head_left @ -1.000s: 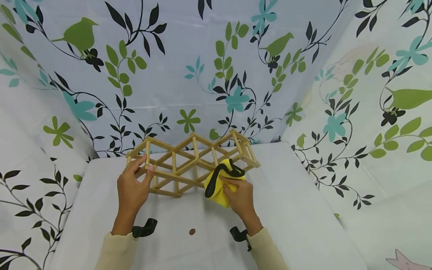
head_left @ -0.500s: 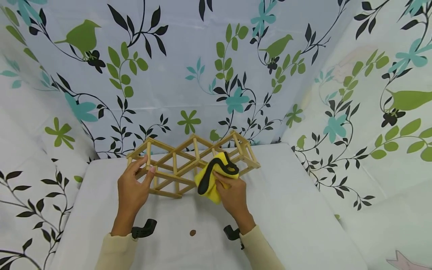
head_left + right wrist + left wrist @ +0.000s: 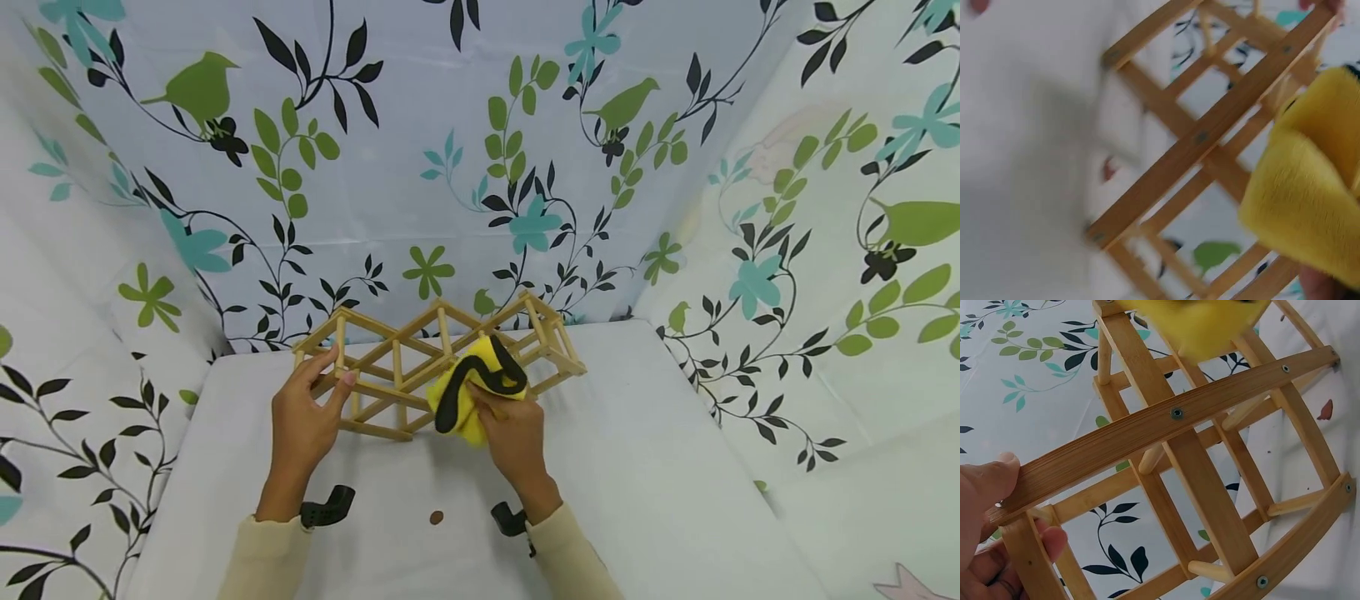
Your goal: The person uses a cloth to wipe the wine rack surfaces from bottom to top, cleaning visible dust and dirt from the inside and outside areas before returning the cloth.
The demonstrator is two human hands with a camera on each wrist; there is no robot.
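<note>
A: Surface and room first; what do we enter?

B: 1 white table (image 3: 637,475), smooth and pale, wider toward us; on it, 1 small brown spot (image 3: 437,517) between the forearms. Behind and at both sides, printed sheeting (image 3: 405,125), bluish at the back and whiter at the sides, with birds (image 3: 202,90), flowers (image 3: 534,223) and leaves (image 3: 266,132) in green, turquoise and black.

A: And the main piece?

B: 1 wooden frame (image 3: 444,332), honey-coloured, at the table's far end and tilted. Flat slats cross in a zigzag lattice, joined by round rods. Metal fasteners (image 3: 1177,413) show at the joints (we see them best from the left wrist). Whether the frame touches the table, we cannot tell.

A: The hands?

B: 2. The left hand (image 3: 306,417) grips the frame's left end, thumb on the near slat. The right hand (image 3: 517,442) clutches 1 yellow cloth (image 3: 468,421), bunched, soft and black-edged, in front of the frame's middle. We cannot tell whether cloth and slats touch.

A: Sleeves and fittings?

B: 2 cream sleeves (image 3: 264,554) and 2 black wrist mounts (image 3: 327,507), 1 per arm.
</note>
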